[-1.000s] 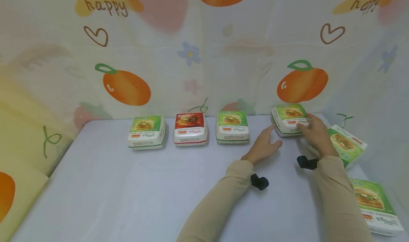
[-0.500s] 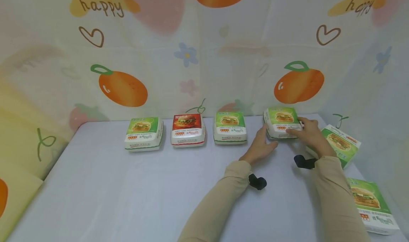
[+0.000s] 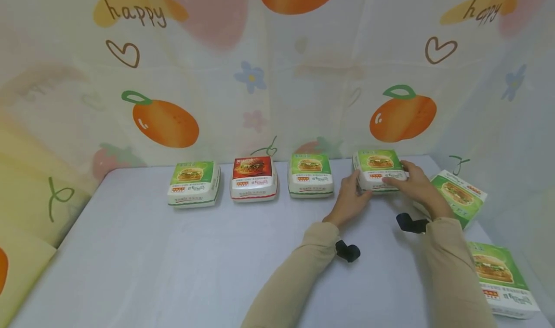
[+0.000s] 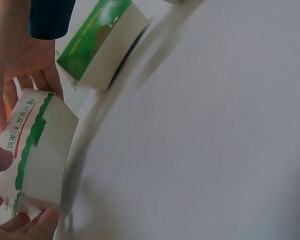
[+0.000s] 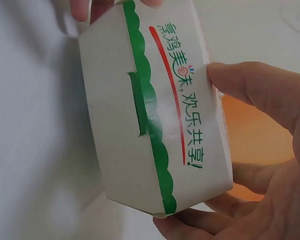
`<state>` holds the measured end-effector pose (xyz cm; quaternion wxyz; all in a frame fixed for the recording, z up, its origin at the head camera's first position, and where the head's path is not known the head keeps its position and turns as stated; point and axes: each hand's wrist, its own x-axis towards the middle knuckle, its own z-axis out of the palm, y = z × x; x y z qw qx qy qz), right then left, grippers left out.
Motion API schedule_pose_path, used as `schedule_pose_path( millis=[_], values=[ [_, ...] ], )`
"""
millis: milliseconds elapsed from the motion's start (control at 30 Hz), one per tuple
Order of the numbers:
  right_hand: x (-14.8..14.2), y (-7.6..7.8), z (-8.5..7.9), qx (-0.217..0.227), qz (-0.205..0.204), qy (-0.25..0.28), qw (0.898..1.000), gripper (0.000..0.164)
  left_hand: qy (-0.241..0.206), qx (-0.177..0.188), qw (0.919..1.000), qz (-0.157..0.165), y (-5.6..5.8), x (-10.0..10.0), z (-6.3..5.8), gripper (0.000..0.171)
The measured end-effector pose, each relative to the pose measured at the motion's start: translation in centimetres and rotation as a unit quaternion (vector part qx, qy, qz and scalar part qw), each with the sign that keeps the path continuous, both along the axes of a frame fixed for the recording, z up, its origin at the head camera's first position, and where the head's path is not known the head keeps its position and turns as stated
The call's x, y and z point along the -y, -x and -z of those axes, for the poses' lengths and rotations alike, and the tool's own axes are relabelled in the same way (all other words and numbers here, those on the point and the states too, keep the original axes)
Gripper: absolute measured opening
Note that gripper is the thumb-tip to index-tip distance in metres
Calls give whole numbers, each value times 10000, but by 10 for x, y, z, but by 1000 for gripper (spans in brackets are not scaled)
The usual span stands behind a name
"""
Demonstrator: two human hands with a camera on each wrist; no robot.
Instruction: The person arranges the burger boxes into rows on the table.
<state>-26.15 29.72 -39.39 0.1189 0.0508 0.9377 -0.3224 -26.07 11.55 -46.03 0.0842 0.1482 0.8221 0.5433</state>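
Observation:
A white and green burger box (image 3: 378, 168) is at the right end of a row at the back of the table. My right hand (image 3: 421, 189) grips it from the right, thumb on the top near the front edge and fingers curled round the side, as the right wrist view shows. My left hand (image 3: 348, 202) is at the box's left side, its fairly straight fingers touching that end. In the left wrist view the held burger box (image 4: 45, 150) sits between both hands, with the left hand (image 4: 25, 60) above it and the right hand's fingers (image 4: 45, 225) below.
Leftward along the row stand a green burger box (image 3: 310, 174), a red burger box (image 3: 253, 177) and another green burger box (image 3: 194, 183). To the right, a tilted green box (image 3: 461, 195) and a flat green box (image 3: 500, 280) lie by the curtain. A printed curtain (image 3: 303, 97) hangs behind.
The gripped burger box has moved a little left and down, with my right hand on it. My left hand's fingers now reach its left side. The head view has shifted slightly.

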Motion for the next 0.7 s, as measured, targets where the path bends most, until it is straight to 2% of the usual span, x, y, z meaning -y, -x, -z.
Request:
schedule_pose_path(
  millis=[200, 467, 700],
  values=[
    [1, -13, -3, -410, -7, 226, 9989, 90, -191, -186, 9995, -191, -6, 2, -4, 61],
    [2, -30, -8, -765, 89, 442, 9961, 90, -441, -180, 9979, -439, -16, 4, -12, 55],
    [10, -42, -16, -1001, 123, 577, 9932, 89, -375, -351, 9982, -309, -26, 15, -26, 56]
  ],
)
